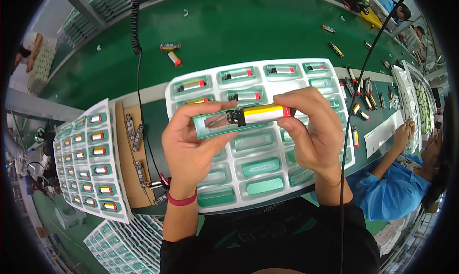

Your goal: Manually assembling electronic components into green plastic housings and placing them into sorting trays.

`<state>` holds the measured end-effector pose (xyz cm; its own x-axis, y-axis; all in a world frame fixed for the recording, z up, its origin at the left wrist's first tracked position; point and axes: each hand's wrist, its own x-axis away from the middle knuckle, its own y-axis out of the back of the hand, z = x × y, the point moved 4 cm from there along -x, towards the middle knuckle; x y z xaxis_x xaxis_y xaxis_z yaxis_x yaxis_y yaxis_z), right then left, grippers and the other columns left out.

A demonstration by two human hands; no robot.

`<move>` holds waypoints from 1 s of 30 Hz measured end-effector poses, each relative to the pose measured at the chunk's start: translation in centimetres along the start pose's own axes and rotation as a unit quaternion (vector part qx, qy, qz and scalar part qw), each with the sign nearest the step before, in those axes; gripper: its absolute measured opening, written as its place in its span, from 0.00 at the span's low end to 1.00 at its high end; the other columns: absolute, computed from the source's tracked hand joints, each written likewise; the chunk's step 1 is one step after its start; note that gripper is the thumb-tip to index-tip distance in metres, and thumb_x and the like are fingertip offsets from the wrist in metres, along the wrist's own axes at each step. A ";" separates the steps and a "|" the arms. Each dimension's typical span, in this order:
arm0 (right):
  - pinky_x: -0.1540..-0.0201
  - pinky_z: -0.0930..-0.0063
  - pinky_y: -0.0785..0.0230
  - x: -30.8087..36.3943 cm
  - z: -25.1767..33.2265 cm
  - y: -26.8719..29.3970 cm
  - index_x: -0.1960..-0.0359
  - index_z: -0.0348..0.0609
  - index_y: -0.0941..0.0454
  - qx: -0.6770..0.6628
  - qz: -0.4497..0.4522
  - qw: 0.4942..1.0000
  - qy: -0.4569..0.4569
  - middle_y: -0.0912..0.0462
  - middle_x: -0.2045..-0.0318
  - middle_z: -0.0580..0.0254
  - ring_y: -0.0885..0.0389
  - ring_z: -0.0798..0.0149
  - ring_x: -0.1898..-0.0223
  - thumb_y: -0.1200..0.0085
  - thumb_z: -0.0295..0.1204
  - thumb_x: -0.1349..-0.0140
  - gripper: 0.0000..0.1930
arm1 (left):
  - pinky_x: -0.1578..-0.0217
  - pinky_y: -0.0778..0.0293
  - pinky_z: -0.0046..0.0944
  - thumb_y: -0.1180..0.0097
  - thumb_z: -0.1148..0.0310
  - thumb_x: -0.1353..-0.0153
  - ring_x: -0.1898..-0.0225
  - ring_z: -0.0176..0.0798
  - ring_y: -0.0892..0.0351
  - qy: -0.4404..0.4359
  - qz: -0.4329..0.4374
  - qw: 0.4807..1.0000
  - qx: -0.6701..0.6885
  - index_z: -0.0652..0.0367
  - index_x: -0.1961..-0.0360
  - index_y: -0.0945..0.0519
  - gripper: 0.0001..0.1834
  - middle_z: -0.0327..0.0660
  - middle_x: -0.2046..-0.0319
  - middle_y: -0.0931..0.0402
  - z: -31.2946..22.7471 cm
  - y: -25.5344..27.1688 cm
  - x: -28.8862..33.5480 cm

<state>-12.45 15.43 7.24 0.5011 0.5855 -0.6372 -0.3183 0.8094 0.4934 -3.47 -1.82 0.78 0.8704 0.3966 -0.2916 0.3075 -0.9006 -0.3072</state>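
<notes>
My left hand (187,147) grips a clear green plastic case (208,130), long and open-topped, between thumb and fingers. My right hand (318,135) pinches the red end of a battery cell (263,115) wrapped in white and yellow. At the cell's other end, a small dark circuit board (234,117) overlaps the case's open side; how deep it sits inside I cannot tell. Both hands hover over a white tray (282,87) with rows of green pockets. Cells lie in several of its far pockets, while many nearer pockets show only green cases.
A filled tray (117,178) leans at left, beside cardboard (129,171) with loose circuit boards. Tray stacks (126,243) stand below. Loose cells (366,94) lie on the bench at right. A coiled cord (136,25) and black cable (359,78) hang across. A blue-sleeved co-worker (394,188) sits at right.
</notes>
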 end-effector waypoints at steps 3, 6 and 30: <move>0.65 0.73 0.29 -0.1 0.1 -0.8 0.56 0.37 0.19 0.009 -0.009 0.999 0.040 0.23 0.65 0.57 0.23 0.62 0.67 0.35 0.22 0.49 0.17 | 0.45 0.25 0.40 0.37 0.91 0.54 0.46 0.46 0.21 -0.015 0.005 1.000 -0.017 0.68 0.53 0.26 0.24 0.54 0.51 0.22 0.1 0.0 0.0; 0.64 0.72 0.30 0.2 -0.1 -1.5 0.56 0.39 0.18 0.025 -0.002 0.999 0.044 0.25 0.63 0.59 0.25 0.61 0.65 0.33 0.25 0.51 0.18 | 0.45 0.25 0.40 0.38 0.91 0.53 0.46 0.45 0.22 0.004 0.006 1.000 -0.026 0.68 0.52 0.26 0.24 0.54 0.51 0.21 0.0 -0.4 0.1; 0.65 0.72 0.29 1.5 -0.7 -3.7 0.64 0.36 0.19 0.040 -0.082 0.994 -0.057 0.25 0.65 0.56 0.23 0.61 0.65 0.30 0.22 0.54 0.14 | 0.48 0.22 0.38 0.38 0.90 0.51 0.49 0.43 0.19 -0.036 -0.029 0.994 -0.095 0.70 0.53 0.25 0.22 0.56 0.51 0.21 0.5 -0.7 0.5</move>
<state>-11.08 13.38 4.00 0.6300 0.4342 -0.6439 -0.1623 0.8844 0.4376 -3.44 -0.92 0.40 0.8210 0.4547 -0.3453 0.4297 -0.8903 -0.1505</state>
